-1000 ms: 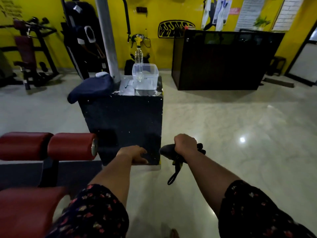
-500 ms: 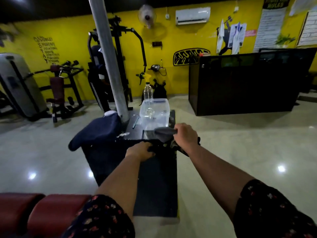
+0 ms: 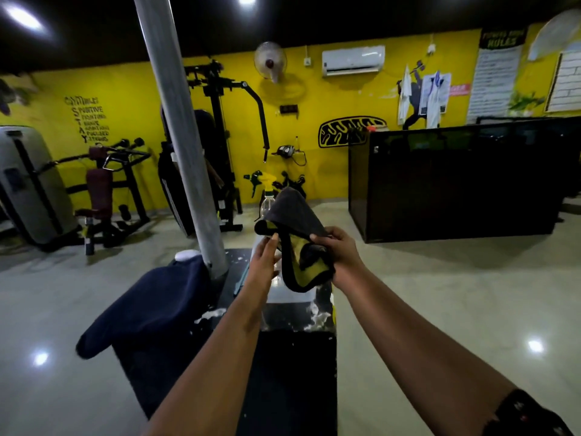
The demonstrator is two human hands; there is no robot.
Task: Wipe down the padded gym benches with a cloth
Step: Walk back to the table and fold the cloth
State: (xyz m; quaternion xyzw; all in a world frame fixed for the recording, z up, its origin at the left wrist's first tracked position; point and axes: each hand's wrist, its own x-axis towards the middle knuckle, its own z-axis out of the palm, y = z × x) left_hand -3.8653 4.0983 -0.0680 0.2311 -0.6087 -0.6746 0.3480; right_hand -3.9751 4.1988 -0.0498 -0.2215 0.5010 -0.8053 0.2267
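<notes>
**Cloth's up in both hands over the black box**

Head cam: the cloth [image 3: 298,243], dark grey with a yellow inner side, is held up in the middle of the view, above the black box [image 3: 292,372]. The right hand [image 3: 339,250] has its fingers curled round it. The left hand [image 3: 264,259] has its fingers nearly straight, with the tips touching the cloth's left edge. A spray bottle [image 3: 267,199] pokes out just behind the cloth, and a navy garment [image 3: 157,306] is draped over the box's left side.

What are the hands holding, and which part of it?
A grey-and-yellow cloth. The right hand has its grip on the bunched lower part. The left hand touches the cloth's left edge; whether it pinches there cannot be told.
</notes>
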